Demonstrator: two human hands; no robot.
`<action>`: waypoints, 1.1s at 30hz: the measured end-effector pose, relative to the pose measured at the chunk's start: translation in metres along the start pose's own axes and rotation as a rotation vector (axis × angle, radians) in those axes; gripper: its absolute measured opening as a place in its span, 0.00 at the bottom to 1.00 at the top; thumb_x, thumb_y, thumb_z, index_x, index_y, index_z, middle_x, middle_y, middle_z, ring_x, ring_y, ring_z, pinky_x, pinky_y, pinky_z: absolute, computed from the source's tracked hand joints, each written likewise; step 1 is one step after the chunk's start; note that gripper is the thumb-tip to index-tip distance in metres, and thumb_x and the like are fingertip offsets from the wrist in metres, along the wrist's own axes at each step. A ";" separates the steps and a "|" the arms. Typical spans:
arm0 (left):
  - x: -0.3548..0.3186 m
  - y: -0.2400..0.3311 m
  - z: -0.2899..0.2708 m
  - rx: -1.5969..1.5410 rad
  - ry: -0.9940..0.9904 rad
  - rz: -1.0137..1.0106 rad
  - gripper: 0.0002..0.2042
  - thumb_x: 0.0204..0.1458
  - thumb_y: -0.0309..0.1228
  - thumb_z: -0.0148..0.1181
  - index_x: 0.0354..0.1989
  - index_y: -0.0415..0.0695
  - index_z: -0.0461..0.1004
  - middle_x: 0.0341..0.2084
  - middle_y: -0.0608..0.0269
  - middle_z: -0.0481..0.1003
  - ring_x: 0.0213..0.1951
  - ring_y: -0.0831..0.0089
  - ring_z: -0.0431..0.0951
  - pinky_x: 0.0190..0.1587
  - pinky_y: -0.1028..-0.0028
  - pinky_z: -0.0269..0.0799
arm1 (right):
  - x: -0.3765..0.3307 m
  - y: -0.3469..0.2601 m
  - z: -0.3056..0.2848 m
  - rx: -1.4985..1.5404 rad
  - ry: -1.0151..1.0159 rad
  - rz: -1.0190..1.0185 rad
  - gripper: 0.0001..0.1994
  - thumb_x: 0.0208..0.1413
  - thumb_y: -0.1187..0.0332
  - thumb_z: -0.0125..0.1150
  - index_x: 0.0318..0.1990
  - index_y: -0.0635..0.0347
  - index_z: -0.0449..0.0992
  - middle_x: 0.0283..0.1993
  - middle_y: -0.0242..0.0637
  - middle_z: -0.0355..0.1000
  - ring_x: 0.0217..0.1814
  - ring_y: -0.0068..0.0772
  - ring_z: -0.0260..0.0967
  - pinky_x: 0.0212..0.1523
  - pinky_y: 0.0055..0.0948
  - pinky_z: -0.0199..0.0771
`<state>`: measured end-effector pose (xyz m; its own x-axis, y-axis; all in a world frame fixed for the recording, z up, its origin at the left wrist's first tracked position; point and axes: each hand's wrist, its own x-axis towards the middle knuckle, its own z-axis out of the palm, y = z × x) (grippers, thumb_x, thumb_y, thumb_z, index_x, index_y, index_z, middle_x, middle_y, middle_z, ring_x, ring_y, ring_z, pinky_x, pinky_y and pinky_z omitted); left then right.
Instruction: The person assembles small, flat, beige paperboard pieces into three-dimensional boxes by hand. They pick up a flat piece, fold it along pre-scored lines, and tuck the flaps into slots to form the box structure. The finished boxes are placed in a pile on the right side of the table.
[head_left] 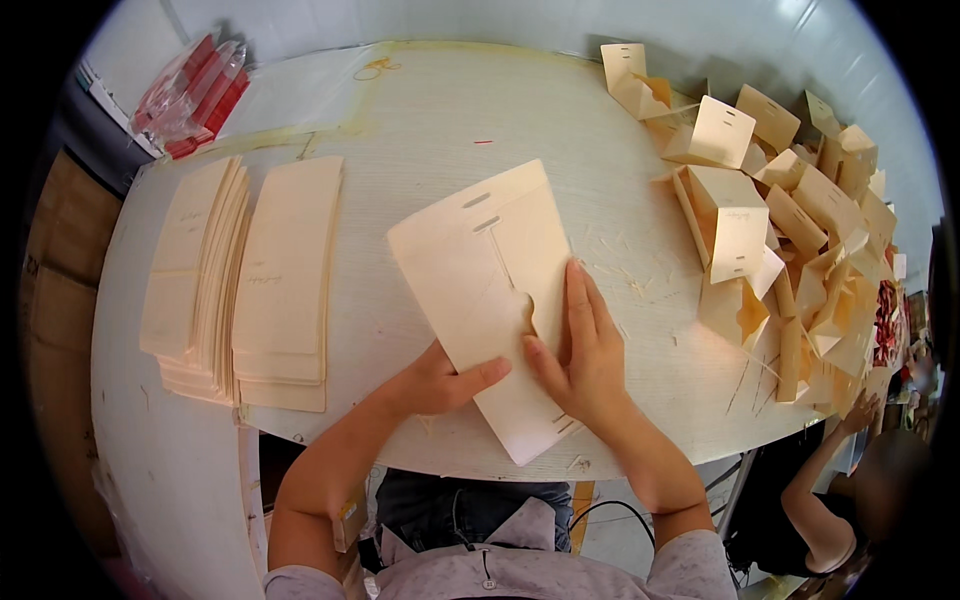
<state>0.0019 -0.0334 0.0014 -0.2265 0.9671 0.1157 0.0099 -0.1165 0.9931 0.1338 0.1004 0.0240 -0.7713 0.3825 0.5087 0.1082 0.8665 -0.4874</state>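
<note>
A flat cream die-cut carton slants over the desk's near edge, gripped in both hands: the left hand with thumb on top, fingers hidden beneath; the right hand with fingers straight along its side, thumb apart.

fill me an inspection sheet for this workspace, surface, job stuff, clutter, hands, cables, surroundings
Surface: pale tabletop, marked, with yellowish tape-like strips toward the far edge.
Job's things: cream card piece held tilted; outer card stack and inner card stack at left; jumbled heap of folded card pieces at right.
Clutter: pale slivers right of the held card; red packets in clear plastic at far left; small yellowish loop.
Hands: left hand grips the lower left edge, thumb on top; right hand holds the right side.
Cables: black cable below the near edge.
Surroundings: brown cardboard at left; another person's arm lower right.
</note>
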 end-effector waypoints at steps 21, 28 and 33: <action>0.003 0.013 -0.011 -0.134 0.060 -0.141 0.25 0.47 0.21 0.47 0.56 0.38 0.53 0.48 0.59 0.63 0.50 0.74 0.63 0.51 0.71 0.59 | 0.000 0.011 -0.001 0.304 -0.059 0.132 0.22 0.46 0.74 0.52 0.53 0.62 0.64 0.58 0.50 0.56 0.26 0.29 0.68 0.26 0.22 0.69; 0.013 0.010 -0.009 -0.065 0.418 -0.089 0.26 0.41 0.21 0.57 0.52 0.38 0.56 0.43 0.58 0.68 0.45 0.72 0.69 0.46 0.73 0.66 | 0.003 0.001 0.000 0.004 -0.035 0.035 0.23 0.39 0.68 0.59 0.48 0.60 0.68 0.54 0.44 0.61 0.22 0.28 0.67 0.21 0.22 0.68; 0.020 0.024 0.002 0.235 0.701 0.017 0.25 0.38 0.22 0.62 0.47 0.38 0.61 0.38 0.57 0.73 0.39 0.71 0.74 0.40 0.74 0.70 | 0.000 -0.013 0.014 -0.148 0.064 -0.015 0.24 0.34 0.63 0.63 0.44 0.58 0.71 0.51 0.40 0.64 0.19 0.25 0.66 0.16 0.20 0.66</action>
<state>-0.0005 -0.0159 0.0276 -0.7924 0.5853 0.1717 0.2096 -0.0031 0.9778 0.1237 0.0844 0.0200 -0.7326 0.3843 0.5618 0.1914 0.9084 -0.3717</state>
